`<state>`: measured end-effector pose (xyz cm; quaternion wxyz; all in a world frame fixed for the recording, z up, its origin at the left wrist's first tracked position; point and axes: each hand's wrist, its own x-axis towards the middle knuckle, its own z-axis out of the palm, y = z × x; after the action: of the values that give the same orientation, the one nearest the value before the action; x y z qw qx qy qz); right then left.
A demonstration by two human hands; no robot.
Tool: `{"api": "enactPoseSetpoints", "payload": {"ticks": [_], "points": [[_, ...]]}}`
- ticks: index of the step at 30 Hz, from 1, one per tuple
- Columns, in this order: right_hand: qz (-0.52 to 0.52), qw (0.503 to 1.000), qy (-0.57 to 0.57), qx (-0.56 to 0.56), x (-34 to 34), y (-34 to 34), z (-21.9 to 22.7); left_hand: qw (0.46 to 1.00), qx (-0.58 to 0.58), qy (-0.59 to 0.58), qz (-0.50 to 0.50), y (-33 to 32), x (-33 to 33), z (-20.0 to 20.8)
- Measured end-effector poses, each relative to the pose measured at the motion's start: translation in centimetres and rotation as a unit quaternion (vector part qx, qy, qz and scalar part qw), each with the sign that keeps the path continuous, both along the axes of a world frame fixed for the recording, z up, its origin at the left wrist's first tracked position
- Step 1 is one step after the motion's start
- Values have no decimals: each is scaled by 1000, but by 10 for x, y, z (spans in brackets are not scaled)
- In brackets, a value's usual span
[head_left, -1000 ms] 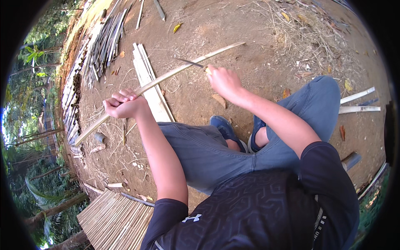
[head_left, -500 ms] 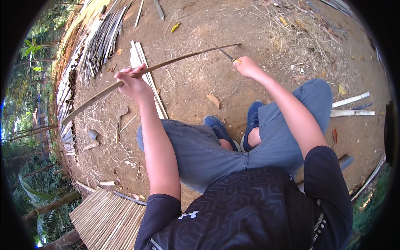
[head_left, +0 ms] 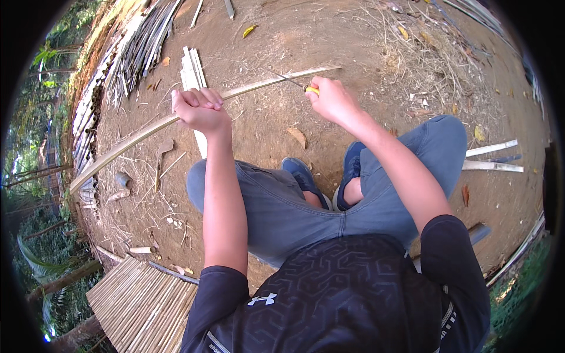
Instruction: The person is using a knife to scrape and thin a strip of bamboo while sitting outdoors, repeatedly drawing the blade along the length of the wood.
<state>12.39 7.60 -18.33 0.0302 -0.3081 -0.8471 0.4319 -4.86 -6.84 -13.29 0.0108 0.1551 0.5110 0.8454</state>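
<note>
A person is sitting on bare brown dirt (head_left: 353,41) outdoors, knees bent, with green trees (head_left: 35,247) running along the left rim. One long bamboo strip (head_left: 129,138) is stretching from the lower left across to the upper middle, passing through both hands, which are well apart. The left hand (head_left: 199,109) is closing in a fist around the strip near its middle, and the right hand (head_left: 331,99) is gripping one knife (head_left: 294,82) by its yellow handle, the thin blade lying against the strip just left of that hand. One woven bamboo mat (head_left: 138,306) is lying at the lower left. A pile of dark bamboo slats (head_left: 132,56) is lying at the upper left, too many to count, with a small bundle of pale slats (head_left: 191,67) beside it. Two pale slats (head_left: 491,157) are lying to the right of the knee. Two blue shoes (head_left: 306,176) are showing between the legs.
</note>
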Motion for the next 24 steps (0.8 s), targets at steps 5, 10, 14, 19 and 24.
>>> {"api": "enactPoseSetpoints", "payload": {"ticks": [5, 10, 14, 19, 24], "points": [[14, 998, 69, 3, -6, -15, 4, 999, -2, 38, 3, -1, -2, -7], [30, 990, 104, 92, -26, -32, -2, 999, 24, -25, 43, -3, -11, -7], [-50, 997, 46, 28, -29, -34, -16, 999, 36, -5, 22, -3, -6, -8], [10, 982, 190, 17, -17, -37, -25, 998, 30, 55, -1, 1, 5, -12], [-43, 984, 163, 51, -24, -38, -21, 999, 49, 17, 13, 3, -1, -10]]}}
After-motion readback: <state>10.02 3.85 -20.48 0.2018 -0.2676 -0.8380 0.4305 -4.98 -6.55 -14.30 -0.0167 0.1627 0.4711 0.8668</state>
